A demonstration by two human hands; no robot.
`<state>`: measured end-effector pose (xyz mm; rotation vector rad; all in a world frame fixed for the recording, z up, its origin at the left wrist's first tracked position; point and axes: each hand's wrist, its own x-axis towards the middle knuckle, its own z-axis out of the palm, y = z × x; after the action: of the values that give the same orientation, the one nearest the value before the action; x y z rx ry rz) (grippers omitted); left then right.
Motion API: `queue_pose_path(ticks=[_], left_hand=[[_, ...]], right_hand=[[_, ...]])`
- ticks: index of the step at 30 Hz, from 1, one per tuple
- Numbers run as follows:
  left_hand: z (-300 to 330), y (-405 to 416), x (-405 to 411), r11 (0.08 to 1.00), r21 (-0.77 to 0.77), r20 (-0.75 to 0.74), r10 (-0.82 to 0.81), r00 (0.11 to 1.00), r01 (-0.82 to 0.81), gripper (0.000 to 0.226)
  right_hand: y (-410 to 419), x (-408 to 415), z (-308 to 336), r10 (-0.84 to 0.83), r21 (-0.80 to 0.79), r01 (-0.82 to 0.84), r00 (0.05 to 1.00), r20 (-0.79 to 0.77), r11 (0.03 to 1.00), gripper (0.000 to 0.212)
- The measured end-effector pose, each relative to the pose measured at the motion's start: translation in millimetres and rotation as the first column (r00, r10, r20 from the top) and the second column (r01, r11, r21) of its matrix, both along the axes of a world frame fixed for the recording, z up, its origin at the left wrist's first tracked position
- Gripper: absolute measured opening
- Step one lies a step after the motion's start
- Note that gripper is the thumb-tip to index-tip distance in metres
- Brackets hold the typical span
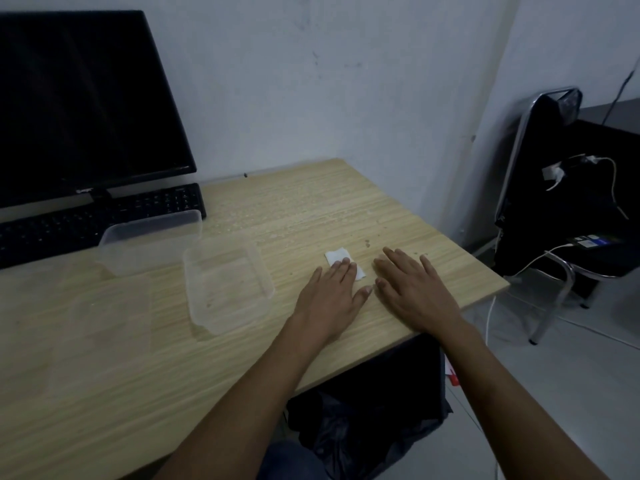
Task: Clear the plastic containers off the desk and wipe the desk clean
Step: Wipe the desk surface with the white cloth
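Both hands flat on the desk (311,202) near its right edge, fingers straight and spread. Left hand (334,292) presses its fingertips onto a small white tissue (337,256) — right hand (412,289) lies just beside it, palm down, holding nothing. Two clear plastic containers remain: one (228,289) mid-desk left of the left hand, another (149,244) behind it, touching the keyboard (69,226) at the back edge. Crumbs (367,242) dot the wood beyond the hands.
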<state>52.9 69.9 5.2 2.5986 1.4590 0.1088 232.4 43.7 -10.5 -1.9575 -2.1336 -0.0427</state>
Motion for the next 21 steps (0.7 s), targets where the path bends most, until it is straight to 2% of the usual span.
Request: queue_pose_path(ticks=[9, 21], left_hand=[[-0.5, -19.9, -26.9, 0.982, 0.056, -0.047, 0.184, 0.982, -0.181, 0.060], [1.7, -1.2, -17.0, 0.979, 0.004, 0.043, 0.202, 0.979, -0.202, 0.059]], right_hand=[[-0.4, -2.8, 2.5, -0.003, -0.035, 0.003, 1.000, -0.005, 0.999, 0.082], [-0.4, -3.8, 1.5, -0.021, -0.028, 0.019, 0.999, -0.048, 0.999, 0.078]])
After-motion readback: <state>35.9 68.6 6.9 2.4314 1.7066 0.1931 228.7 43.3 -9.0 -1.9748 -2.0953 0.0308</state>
